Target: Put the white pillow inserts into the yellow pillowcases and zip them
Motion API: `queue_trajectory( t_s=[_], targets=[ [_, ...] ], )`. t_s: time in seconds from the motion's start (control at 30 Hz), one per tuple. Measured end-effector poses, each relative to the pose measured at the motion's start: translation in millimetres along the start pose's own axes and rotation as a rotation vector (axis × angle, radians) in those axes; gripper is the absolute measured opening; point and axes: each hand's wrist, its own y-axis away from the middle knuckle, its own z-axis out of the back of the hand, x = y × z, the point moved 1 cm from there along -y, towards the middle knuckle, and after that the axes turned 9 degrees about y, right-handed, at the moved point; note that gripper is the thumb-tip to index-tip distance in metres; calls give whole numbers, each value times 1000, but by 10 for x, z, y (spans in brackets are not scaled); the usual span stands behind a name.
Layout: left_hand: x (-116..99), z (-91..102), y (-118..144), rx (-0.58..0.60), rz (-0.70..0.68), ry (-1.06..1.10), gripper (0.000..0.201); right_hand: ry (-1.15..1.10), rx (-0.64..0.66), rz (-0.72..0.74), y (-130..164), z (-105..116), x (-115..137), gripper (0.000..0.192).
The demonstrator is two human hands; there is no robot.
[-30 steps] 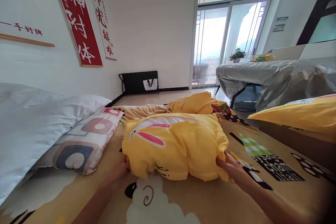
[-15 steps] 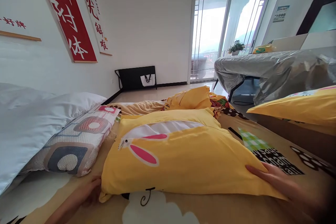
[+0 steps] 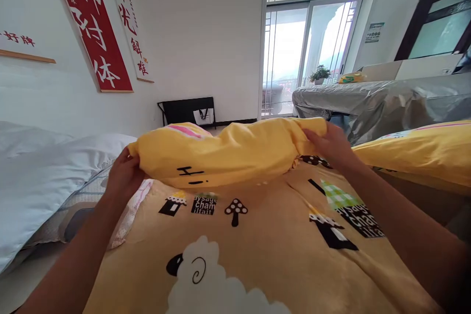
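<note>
A yellow pillow [image 3: 224, 154] with a pink-and-white rabbit print is held in the air above the bed. My left hand [image 3: 123, 174] grips its left end and my right hand [image 3: 329, 144] grips its right end. Black marks show on the pillow's near side. Below it lies the yellow bedsheet [image 3: 265, 250] printed with a sheep, mushrooms and small houses.
A white duvet [image 3: 40, 176] and a patterned pillow [image 3: 84, 211] lie at the left by the wall. Another yellow pillow [image 3: 423, 152] sits at the right. A table under grey plastic [image 3: 371, 100] stands beyond, by the glass balcony doors [image 3: 301, 54].
The pillow lay flat on the bed with my hands at its near corners; now both hands have lifted it up off the sheet and hold it by its ends.
</note>
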Motion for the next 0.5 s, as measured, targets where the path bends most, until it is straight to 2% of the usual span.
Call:
queue_trajectory(
  t_s=[0.03, 0.07, 0.13, 0.2, 0.27, 0.33, 0.4, 0.47, 0.5],
  targets=[
    [-32, 140, 32, -8, -12, -8, 44, -74, 3, -75, 32, 92, -117, 40],
    [1, 319, 120, -12, 27, -57, 47, -158, 114, -180, 125, 150, -293, 42],
    [232, 732, 421, 0, 223, -253, 50, -199, 472, -370, 446, 181, -729, 41],
    [561, 1124, 796, 25, 435, -481, 43, -77, 699, -457, 819, 170, -1150, 35],
    [831, 1413, 1121, 35, 542, -561, 39, -16, 762, -532, 1119, 165, -1459, 30],
    [968, 1576, 1322, 35, 621, -615, 32, -18, 765, -600, 1304, 176, -1634, 28],
    [988, 1631, 1394, 35, 753, -686, 26, -31, 740, -649, 1390, 188, -1709, 27],
    [962, 1603, 1381, 41, 901, -753, 29, -3, 706, -663, 1423, 174, -1732, 30],
    [955, 1565, 1355, 33, 932, -771, 30, 35, 668, -656, 1430, 154, -1731, 31]
  ],
)
